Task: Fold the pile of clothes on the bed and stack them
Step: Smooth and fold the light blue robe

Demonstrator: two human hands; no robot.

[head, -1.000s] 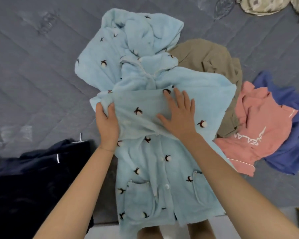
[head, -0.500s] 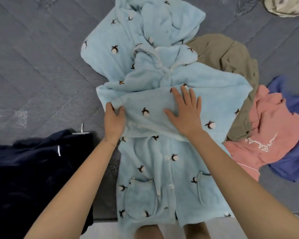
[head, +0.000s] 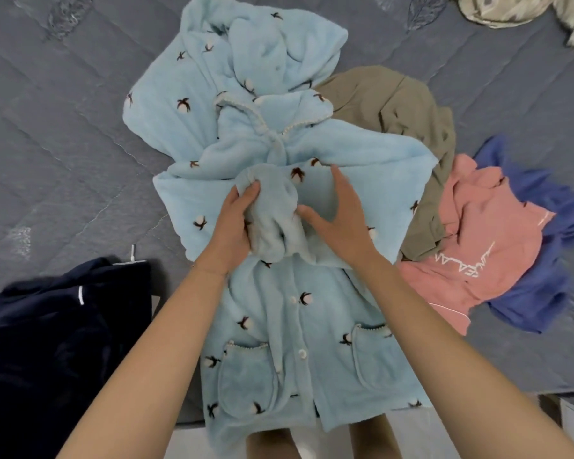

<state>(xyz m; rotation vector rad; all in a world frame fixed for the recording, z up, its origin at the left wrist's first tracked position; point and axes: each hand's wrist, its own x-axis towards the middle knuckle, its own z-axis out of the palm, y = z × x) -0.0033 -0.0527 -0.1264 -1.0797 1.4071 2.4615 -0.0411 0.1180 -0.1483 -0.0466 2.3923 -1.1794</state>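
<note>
The bed (head: 63, 144), covered in grey quilting, fills the view and carries all items.

The light blue robe (head: 295, 326) lies button-side up from 12 o'clock to 6 o'clock. Its hood is at 12 o'clock and its hem overhangs the near bed edge at 6 o'clock. This lengthwise position places both side edges within reach for folding inward.

A dark navy garment (head: 47, 342) lies at 8 o'clock, just beside the robe. The unfolded pile lies from 1 o'clock to 4 o'clock: an olive garment (head: 395, 104) partly under the robe's right edge, a pink garment (head: 478, 233) overlapping it, and a blue garment (head: 544, 293) outermost.

The right hand (head: 342, 220) lies on the robe's chest with fingers straight, apparently pinning the fabric. The left hand (head: 232, 226) has its fingers curled around a bunched fold (head: 272, 210) of the robe at centre, probably a sleeve drawn across the body.

Open room: bare quilt from 9 o'clock to 11 o'clock. The right side is crowded; the near bed edge limits downward movement.
</note>
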